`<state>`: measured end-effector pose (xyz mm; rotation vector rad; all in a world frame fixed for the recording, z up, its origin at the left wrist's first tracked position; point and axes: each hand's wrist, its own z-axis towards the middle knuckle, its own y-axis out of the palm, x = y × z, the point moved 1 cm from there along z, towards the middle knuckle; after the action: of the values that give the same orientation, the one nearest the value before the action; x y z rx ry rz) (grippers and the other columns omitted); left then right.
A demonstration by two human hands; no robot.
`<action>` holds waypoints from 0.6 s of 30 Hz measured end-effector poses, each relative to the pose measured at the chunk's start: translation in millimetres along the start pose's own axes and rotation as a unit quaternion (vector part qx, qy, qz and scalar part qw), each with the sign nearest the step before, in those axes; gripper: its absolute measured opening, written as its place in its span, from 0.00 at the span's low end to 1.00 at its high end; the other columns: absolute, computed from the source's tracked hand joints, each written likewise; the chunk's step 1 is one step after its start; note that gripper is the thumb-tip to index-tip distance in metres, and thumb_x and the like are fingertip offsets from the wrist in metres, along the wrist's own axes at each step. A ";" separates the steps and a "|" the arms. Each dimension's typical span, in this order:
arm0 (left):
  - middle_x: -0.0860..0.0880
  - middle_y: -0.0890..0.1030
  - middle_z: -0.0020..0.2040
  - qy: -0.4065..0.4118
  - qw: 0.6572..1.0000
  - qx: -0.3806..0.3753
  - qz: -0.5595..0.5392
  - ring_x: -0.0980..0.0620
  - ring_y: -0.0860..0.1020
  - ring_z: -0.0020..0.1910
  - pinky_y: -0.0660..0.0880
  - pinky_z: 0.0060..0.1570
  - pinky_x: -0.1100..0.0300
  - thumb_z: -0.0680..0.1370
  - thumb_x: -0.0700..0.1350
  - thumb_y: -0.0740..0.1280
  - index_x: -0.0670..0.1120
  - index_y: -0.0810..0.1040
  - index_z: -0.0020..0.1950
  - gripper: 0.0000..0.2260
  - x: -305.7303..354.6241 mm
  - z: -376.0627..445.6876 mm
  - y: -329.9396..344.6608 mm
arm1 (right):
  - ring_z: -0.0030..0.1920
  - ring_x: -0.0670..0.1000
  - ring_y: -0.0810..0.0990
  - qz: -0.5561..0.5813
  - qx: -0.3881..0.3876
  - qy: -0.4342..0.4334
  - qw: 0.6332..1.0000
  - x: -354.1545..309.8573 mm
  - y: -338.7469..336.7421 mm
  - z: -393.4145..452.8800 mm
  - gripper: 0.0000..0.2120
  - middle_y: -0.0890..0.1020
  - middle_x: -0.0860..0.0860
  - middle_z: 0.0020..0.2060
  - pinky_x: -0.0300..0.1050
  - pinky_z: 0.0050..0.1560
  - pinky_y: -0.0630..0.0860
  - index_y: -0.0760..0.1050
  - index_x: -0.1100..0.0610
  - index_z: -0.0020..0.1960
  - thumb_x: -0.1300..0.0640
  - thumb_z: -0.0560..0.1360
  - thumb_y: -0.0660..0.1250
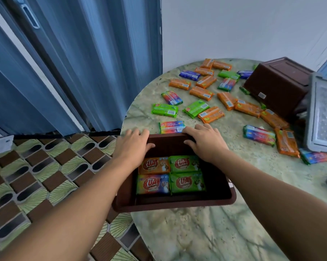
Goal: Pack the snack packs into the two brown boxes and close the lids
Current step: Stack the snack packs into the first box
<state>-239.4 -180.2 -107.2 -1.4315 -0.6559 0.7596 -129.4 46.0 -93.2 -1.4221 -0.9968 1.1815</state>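
Observation:
An open brown box (177, 204) sits at the near left edge of the round table, partly overhanging it. Several snack packs (170, 174) lie flat on its bottom, orange, green and rainbow coloured. My left hand (134, 142) grips the box's far rim at its left corner. My right hand (204, 142) holds the same rim at the right, fingers curled inside. A rainbow pack (171, 127) lies just beyond the rim. Many loose packs (202, 93) are scattered over the table. A second brown box (277, 85) lies tipped over at the far right.
A grey lid (322, 113) lies at the right edge by the tipped box. The marbled green table (206, 232) stands against a white wall. Blue folding door panels (83, 63) and patterned floor (36, 176) lie to the left.

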 end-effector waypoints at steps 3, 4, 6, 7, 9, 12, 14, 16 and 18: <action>0.48 0.77 0.58 0.002 1.000 0.008 0.004 0.44 0.74 0.60 0.73 0.49 0.47 0.81 0.65 0.59 0.50 0.69 0.60 0.20 1.0 -0.9 1.2 | 0.63 0.56 0.71 -0.003 0.004 0.002 1.000 0.2 0.2 -1.4 0.16 0.76 0.50 0.60 0.54 0.57 0.69 0.67 0.41 0.70 0.42 0.83 0.60; 0.48 0.77 0.58 0.002 1.000 0.012 0.005 0.44 0.74 0.60 0.73 0.49 0.47 0.81 0.65 0.59 0.50 0.69 0.60 0.20 1.0 -1.4 1.8 | 0.63 0.56 0.71 -0.003 0.003 0.001 1.000 -0.1 0.5 -1.8 0.16 0.76 0.50 0.60 0.54 0.57 0.69 0.67 0.41 0.70 0.42 0.83 0.60; 0.48 0.78 0.57 0.005 1.000 0.020 0.006 0.44 0.75 0.59 0.72 0.49 0.47 0.80 0.65 0.59 0.50 0.70 0.59 0.20 0.2 -2.0 2.2 | 0.63 0.57 0.71 -0.002 0.004 0.000 1.000 0.2 1.5 -1.7 0.16 0.77 0.50 0.60 0.54 0.57 0.68 0.67 0.41 0.70 0.42 0.83 0.60; 0.48 0.78 0.56 0.008 1.000 0.024 0.004 0.44 0.75 0.59 0.72 0.49 0.47 0.80 0.66 0.60 0.50 0.70 0.59 0.20 -0.4 -2.0 2.4 | 0.63 0.57 0.71 -0.002 0.006 0.000 1.000 0.7 2.1 -1.3 0.16 0.77 0.50 0.60 0.54 0.57 0.68 0.67 0.41 0.70 0.42 0.83 0.60; 0.48 0.78 0.56 0.010 1.000 0.026 0.000 0.44 0.75 0.59 0.72 0.51 0.47 0.80 0.67 0.60 0.50 0.70 0.59 0.21 -1.0 -3.0 3.6 | 0.63 0.57 0.72 -0.009 0.010 -0.002 1.000 0.9 4.1 -2.0 0.17 0.77 0.51 0.61 0.55 0.57 0.69 0.67 0.42 0.70 0.42 0.83 0.60; 0.48 0.78 0.56 -0.003 0.999 0.021 -0.046 0.44 0.75 0.60 0.72 0.56 0.47 0.77 0.70 0.57 0.53 0.73 0.61 0.24 0.3 -3.4 0.4 | 0.65 0.59 0.72 -0.025 0.005 0.002 1.000 -2.1 4.6 -3.7 0.19 0.77 0.52 0.62 0.56 0.60 0.69 0.67 0.43 0.70 0.39 0.82 0.60; 0.50 0.79 0.56 -0.019 0.991 0.038 -0.128 0.46 0.76 0.59 0.72 0.58 0.47 0.76 0.71 0.56 0.56 0.75 0.62 0.25 3.4 -0.9 -5.9 | 0.65 0.59 0.72 -0.015 0.005 0.013 1.000 -4.3 1.6 -2.9 0.22 0.78 0.53 0.60 0.57 0.62 0.68 0.70 0.44 0.67 0.33 0.80 0.57; 0.52 0.80 0.51 -0.038 0.970 0.052 -0.235 0.48 0.77 0.55 0.74 0.55 0.49 0.78 0.67 0.57 0.55 0.78 0.56 0.20 4.6 7.1 -13.6 | 0.64 0.59 0.74 0.014 -0.002 0.031 0.999 -6.3 -2.9 1.4 0.24 0.79 0.53 0.57 0.56 0.61 0.69 0.74 0.45 0.61 0.30 0.80 0.53; 0.53 0.79 0.46 -0.040 0.952 0.041 -0.300 0.49 0.77 0.49 0.74 0.49 0.52 0.81 0.60 0.61 0.53 0.77 0.48 0.13 2.1 23.7 -19.8 | 0.60 0.58 0.77 0.069 -0.012 0.050 0.996 -8.5 -8.6 11.6 0.24 0.80 0.53 0.54 0.54 0.55 0.70 0.76 0.46 0.54 0.30 0.80 0.51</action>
<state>-255.5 -163.7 -86.5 -1.0422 -1.0464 0.3573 -142.4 41.3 -83.7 -1.5733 -0.8578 1.1893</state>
